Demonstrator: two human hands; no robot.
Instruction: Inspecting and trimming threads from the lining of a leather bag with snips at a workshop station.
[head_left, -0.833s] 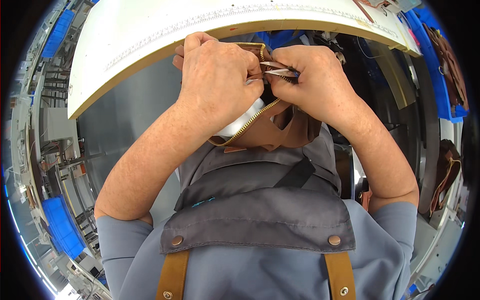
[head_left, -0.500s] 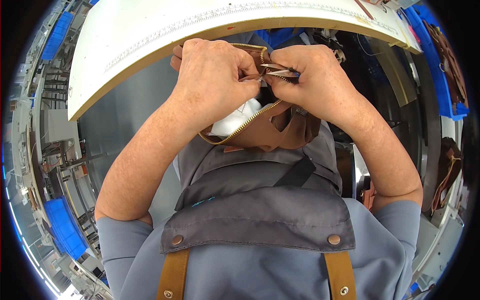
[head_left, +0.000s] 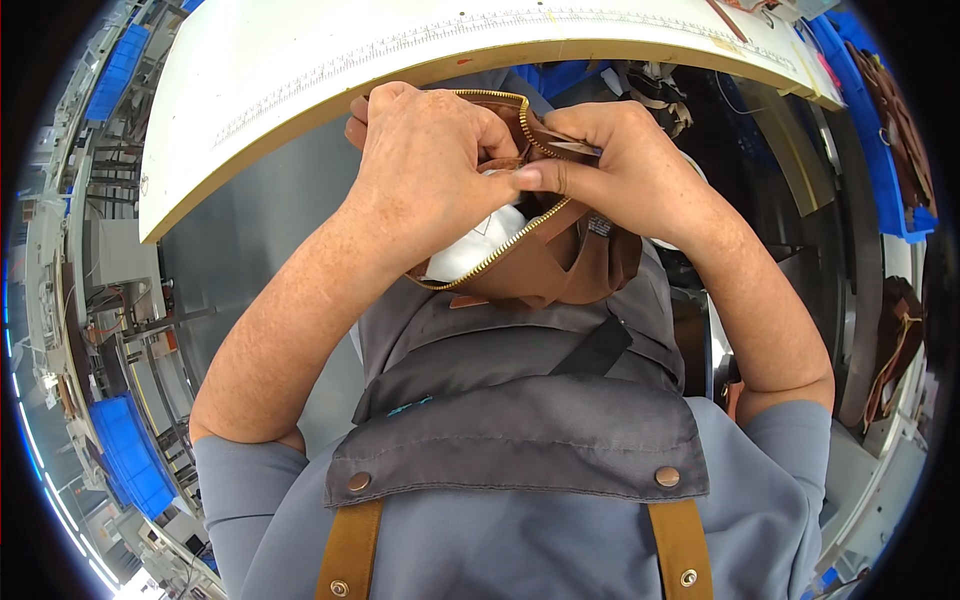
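Head view: nearest is the dark grey fabric apron flap (head_left: 520, 440) with two bronze snaps, tan-brown straps (head_left: 352, 545) below it. Beyond, a brown soft bag (head_left: 540, 275) with a gold metal zipper (head_left: 497, 252) sits at the lap, mouth gaping, white soft material (head_left: 470, 250) inside.

Both hands are at the bag's far part. Left hand (head_left: 430, 150): narrow pinch, thumb and index on brown material at the bag mouth; other fingers curled, partly hidden. Right hand (head_left: 630, 160): partly curled, thumb stretched to just beside the left thumb, holding a silver pointed blade tool (head_left: 580, 147) under the index; grip mostly hidden.

Farther: white surface (head_left: 300, 60) with printed ruler scale; right, blue plastic bin (head_left: 862, 120) with brown pieces (head_left: 900, 135).
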